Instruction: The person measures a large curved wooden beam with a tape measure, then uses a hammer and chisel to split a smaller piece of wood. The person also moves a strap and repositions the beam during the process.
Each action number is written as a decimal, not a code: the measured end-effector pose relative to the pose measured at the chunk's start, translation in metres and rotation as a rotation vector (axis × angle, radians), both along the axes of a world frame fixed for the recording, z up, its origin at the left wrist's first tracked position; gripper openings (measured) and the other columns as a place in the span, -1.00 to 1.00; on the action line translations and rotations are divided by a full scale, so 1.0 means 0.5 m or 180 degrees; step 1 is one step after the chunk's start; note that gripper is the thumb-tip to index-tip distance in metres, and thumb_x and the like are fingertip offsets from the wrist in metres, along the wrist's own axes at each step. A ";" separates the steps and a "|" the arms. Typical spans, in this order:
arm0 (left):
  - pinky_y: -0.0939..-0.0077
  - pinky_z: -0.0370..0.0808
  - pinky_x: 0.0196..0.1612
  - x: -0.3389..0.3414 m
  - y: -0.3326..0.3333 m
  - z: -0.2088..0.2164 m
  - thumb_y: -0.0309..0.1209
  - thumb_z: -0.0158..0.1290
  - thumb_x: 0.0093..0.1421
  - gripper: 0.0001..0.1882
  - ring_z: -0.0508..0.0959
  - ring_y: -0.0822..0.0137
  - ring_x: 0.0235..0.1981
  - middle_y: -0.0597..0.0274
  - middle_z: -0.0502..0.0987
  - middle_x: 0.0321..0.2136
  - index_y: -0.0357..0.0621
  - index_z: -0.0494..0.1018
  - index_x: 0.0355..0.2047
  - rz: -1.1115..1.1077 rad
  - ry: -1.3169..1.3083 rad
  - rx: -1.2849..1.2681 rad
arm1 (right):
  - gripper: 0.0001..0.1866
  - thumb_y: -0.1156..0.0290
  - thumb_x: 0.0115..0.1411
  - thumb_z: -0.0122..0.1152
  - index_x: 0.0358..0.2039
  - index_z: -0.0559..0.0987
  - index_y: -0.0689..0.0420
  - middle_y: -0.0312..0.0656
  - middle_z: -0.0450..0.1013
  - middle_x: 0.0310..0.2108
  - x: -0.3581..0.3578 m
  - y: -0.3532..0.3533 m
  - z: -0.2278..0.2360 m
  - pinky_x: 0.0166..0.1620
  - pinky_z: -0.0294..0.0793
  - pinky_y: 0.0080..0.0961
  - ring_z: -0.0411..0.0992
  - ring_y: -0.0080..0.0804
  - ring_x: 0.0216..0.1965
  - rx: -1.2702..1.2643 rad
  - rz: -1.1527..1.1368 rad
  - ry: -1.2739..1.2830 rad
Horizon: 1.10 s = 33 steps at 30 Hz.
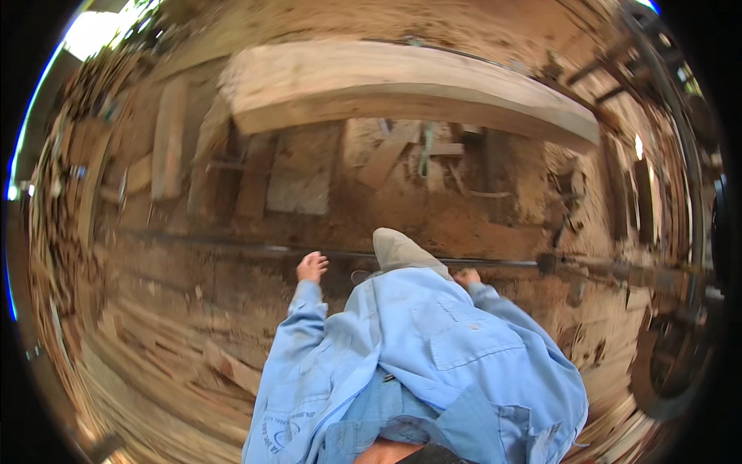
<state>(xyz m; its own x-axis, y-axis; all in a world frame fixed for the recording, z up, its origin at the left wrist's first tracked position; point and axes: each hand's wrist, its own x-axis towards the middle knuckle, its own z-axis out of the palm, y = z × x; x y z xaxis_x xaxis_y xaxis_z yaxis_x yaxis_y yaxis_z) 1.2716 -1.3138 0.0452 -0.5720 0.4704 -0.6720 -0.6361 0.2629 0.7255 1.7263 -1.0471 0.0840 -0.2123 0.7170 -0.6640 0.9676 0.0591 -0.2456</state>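
My left hand (312, 267) hangs beside my body with its fingers loosely apart and nothing in them. It is nearest to a long thin metal rail (270, 248) that runs across the ground. On the other side, my right hand (467, 277) shows only in part next to my trouser leg (406, 252); its fingers are blurred and partly hidden. Beyond the rail lies a large squared timber beam (417, 87), pale and thick, crosswise in front of me. Both hands are well apart from the beam.
Under and before the beam lie a flat pale slab (303, 176) and loose wood offcuts (389, 155). A board (169, 139) stands out at the left, near stacked planks (58, 255). At the right are a dark wheel-like machine part (671, 363) and metal framing (657, 54).
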 end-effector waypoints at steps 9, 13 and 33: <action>0.07 0.44 -0.31 0.224 -0.396 -0.079 -0.08 -0.23 0.23 -0.56 0.56 0.09 -0.38 -0.01 0.56 -0.40 -0.19 0.45 -0.26 -0.2751 0.1339 -0.1838 | -0.78 0.25 -0.10 0.23 -0.49 0.65 0.11 -0.14 0.56 -0.45 -0.262 -0.014 -0.019 -0.25 0.49 -0.44 0.52 -0.33 -0.39 -0.0274 0.0072 0.0652; 0.17 0.46 -0.30 0.208 -0.508 -0.044 -0.08 -0.23 0.25 -0.56 0.57 0.13 -0.35 0.00 0.56 -0.36 -0.19 0.45 -0.22 -0.1948 0.0315 -0.2562 | -0.83 0.36 -0.05 0.13 -0.65 0.55 0.17 -0.19 0.43 -0.72 -0.579 0.082 -0.025 -0.62 0.37 -0.45 0.38 -0.46 -0.71 -0.1107 0.0253 0.0998; 0.31 0.46 -0.20 -0.206 -0.762 -0.093 -0.02 -0.02 0.14 -0.52 0.54 0.19 -0.29 0.05 0.55 -0.31 -0.18 0.49 -0.16 -0.1071 -0.0161 -0.2533 | -0.83 0.33 -0.02 0.18 -0.49 0.57 0.17 -0.20 0.49 -0.63 -1.550 -0.311 0.019 -0.48 0.45 -0.50 0.48 -0.44 -0.56 -0.0711 0.1911 0.0991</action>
